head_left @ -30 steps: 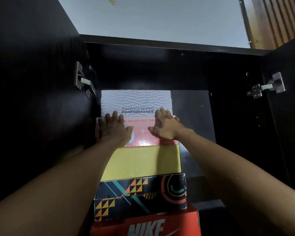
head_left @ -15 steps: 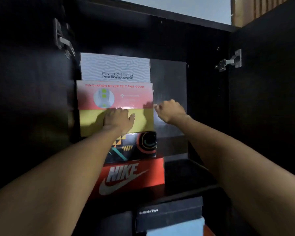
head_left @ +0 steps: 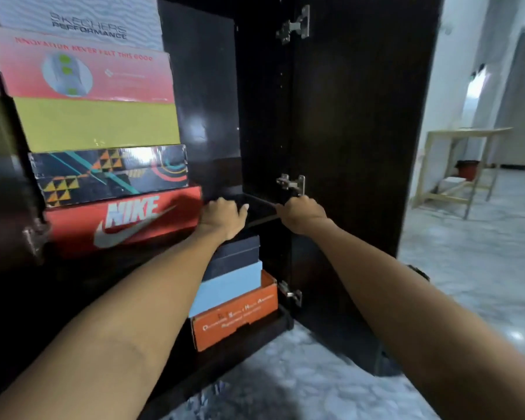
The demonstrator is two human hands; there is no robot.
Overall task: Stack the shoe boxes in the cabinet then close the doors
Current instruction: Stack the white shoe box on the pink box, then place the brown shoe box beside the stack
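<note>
Several shoe boxes stand stacked on the upper shelf of the dark cabinet [head_left: 264, 116]: a white and pink Skechers box [head_left: 82, 71] on top, then a yellow box [head_left: 97, 122], a dark patterned box [head_left: 109, 174] and a red Nike box [head_left: 119, 222]. My left hand [head_left: 225, 219] is curled at the Nike box's right end, at the shelf edge [head_left: 261, 218]. My right hand [head_left: 300, 213] is curled at the shelf's right end, just below a hinge [head_left: 291, 184]. I see nothing held in either hand. Below, a black box [head_left: 237, 253], a light blue box [head_left: 231, 286] and an orange box [head_left: 234, 319] are stacked.
The right door [head_left: 346, 147] stands open, with three metal hinges along its inner edge. The left door [head_left: 0, 207] is open at the left edge of view. A wooden table [head_left: 461, 165] stands on the marble floor [head_left: 467, 268] to the right.
Both hands came down from the Skechers box, past the yellow box, to the shelf edge beside the Nike box. My view has dropped and turned right, showing the lower boxes and the floor.
</note>
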